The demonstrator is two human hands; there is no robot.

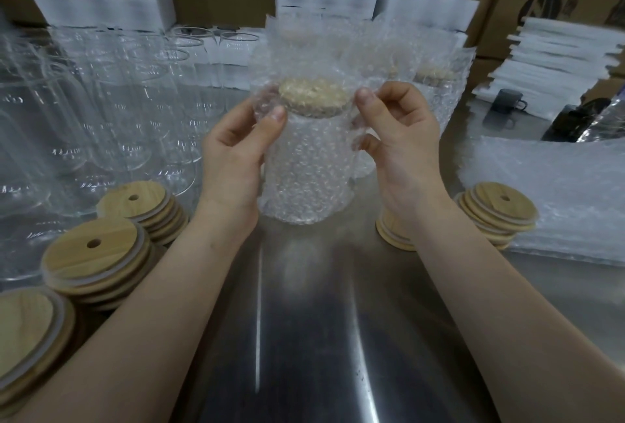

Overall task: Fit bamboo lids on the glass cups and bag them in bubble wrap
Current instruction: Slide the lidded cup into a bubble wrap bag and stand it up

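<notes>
A lidded glass cup (pixel 306 165) stands upright inside a bubble wrap bag (pixel 304 50), bamboo lid (pixel 314 94) on top.

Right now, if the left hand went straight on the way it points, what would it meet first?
The left hand pinches the bubble wrap bag, so it would press at once into that bag and the lidded cup inside it. More bagged cups stand behind; how far is unclear.

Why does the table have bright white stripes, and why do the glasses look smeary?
Head view: light glares in white streaks off the shiny metal table; the empty glass cups at left look blurred; the bubble wrap bag at centre is sharper.
</notes>
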